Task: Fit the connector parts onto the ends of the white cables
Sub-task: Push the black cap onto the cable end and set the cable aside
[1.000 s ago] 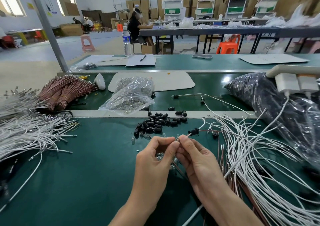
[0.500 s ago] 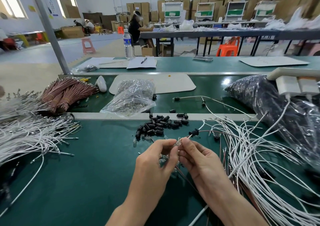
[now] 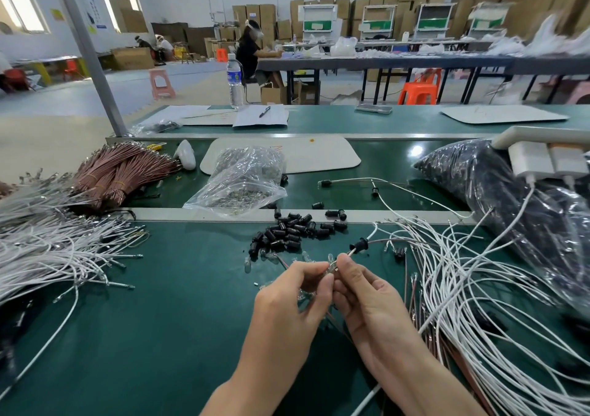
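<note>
Two hands meet over the green table (image 3: pixel 143 336): left hand (image 3: pixel 287 291) pinches a small clear part (image 3: pixel 330 265), and right hand (image 3: pixel 367 294) pinches the end of a thin white cable (image 3: pixel 372 233), which slants away up-right through a black cap (image 3: pixel 359 245).

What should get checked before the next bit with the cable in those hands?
1. Left hand pinches the small clear part: ok.
2. Right hand pinches the white cable end: ok.
3. Black sleeve sits on that cable: ok.
4. Part pushed fully home: cannot tell, fingers hide the joint.
5. Pile of black parts lies close by: ok.
</note>
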`<move>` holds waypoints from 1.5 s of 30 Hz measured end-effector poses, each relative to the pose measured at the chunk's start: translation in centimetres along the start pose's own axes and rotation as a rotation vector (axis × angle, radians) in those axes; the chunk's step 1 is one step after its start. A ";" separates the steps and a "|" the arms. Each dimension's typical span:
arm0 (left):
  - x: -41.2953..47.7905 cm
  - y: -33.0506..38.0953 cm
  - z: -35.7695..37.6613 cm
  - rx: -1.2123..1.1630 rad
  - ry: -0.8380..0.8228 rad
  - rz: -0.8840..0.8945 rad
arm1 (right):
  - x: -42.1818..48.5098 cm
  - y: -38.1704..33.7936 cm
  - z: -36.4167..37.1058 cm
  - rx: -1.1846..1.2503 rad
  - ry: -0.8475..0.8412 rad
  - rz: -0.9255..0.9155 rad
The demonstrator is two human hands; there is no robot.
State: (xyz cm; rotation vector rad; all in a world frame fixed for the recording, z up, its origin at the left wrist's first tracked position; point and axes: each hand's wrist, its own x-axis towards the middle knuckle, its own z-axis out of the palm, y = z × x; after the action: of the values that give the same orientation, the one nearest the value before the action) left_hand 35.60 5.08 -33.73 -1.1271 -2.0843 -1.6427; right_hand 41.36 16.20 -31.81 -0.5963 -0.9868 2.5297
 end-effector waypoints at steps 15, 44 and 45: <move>0.1 0.1 -0.4 -0.090 -0.019 -0.071 | -0.1 0.2 -0.3 -0.007 -0.049 0.004; 0.5 0.2 -1.3 0.270 0.043 0.137 | -0.3 -0.9 -0.4 -0.119 -0.140 0.035; 0.5 0.2 -1.4 0.268 0.042 0.130 | -0.3 -1.2 -0.4 -0.098 -0.102 0.012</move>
State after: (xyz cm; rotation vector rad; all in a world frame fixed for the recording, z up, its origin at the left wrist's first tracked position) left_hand 35.05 4.02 -32.81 -1.1019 -2.0807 -1.2725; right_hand 41.98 17.13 -31.17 -0.5061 -1.1526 2.5556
